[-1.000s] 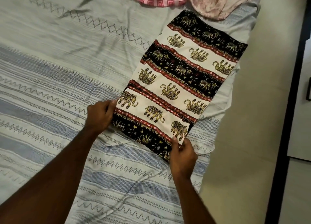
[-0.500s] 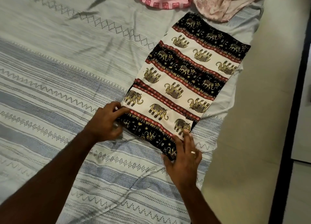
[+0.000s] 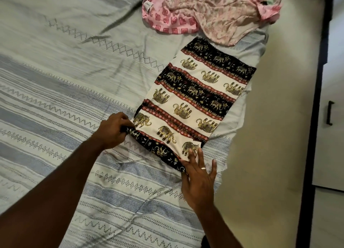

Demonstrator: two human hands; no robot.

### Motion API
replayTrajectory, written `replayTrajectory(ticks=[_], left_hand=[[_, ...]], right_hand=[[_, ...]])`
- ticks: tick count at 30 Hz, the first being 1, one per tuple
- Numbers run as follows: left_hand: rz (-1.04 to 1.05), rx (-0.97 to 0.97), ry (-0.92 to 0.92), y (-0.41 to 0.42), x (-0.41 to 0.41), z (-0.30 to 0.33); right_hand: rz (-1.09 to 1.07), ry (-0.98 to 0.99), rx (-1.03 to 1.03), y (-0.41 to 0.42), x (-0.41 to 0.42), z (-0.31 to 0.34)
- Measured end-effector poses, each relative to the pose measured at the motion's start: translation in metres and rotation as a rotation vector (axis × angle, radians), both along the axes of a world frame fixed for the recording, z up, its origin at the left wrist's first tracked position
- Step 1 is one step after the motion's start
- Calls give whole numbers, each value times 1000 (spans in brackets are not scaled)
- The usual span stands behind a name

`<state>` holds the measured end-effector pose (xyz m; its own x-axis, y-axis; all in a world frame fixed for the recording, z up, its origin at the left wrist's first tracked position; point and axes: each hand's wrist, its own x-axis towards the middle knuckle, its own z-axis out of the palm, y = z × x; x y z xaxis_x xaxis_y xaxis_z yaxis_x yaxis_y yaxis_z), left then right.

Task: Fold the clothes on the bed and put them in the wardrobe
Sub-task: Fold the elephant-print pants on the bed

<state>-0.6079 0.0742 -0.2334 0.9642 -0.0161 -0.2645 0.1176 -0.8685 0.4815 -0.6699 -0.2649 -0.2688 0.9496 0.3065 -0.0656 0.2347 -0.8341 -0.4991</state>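
Since right hand flattened, left hand grips garment

A second ago the right hand pinched the near right corner of the elephant-print garment with curled fingers; now its fingers are straight and spread, their tips lying on that corner and the ringed hand resting flat on the bed just below it. The left hand then lay along the near left edge with the fabric flat beside it; its grip has since curled round that corner, and the dark hem is bunched up beneath it.
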Motion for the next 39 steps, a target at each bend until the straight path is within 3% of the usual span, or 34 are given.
replayTrajectory(ticks=[4, 9, 13, 16, 19, 22, 27, 33, 39], left_hand=[[60, -162, -5, -11, 23, 32], [227, -489, 96, -35, 75, 57], [269, -573, 238, -48, 136, 66], [240, -599, 302, -66, 200, 62], [318, -608, 308, -78, 245, 37], [430, -476, 348, -81, 255, 7], [574, -353, 277, -102, 249, -22], [535, 35, 30, -121, 245, -33], [541, -126, 36, -88, 239, -48]], right_hand=[[-37, 41, 249, -11, 19, 21], [-308, 341, 568, -19, 72, 40], [-487, 336, 881, -25, 143, 52], [-735, 424, 972, -29, 197, 40], [-898, 584, 886, -36, 229, 11], [-972, 639, 741, -35, 231, 4], [-1062, 484, 492, -4, 223, 4], [-1144, 347, 297, 22, 233, -8], [-1064, 310, 246, 2, 235, -13]])
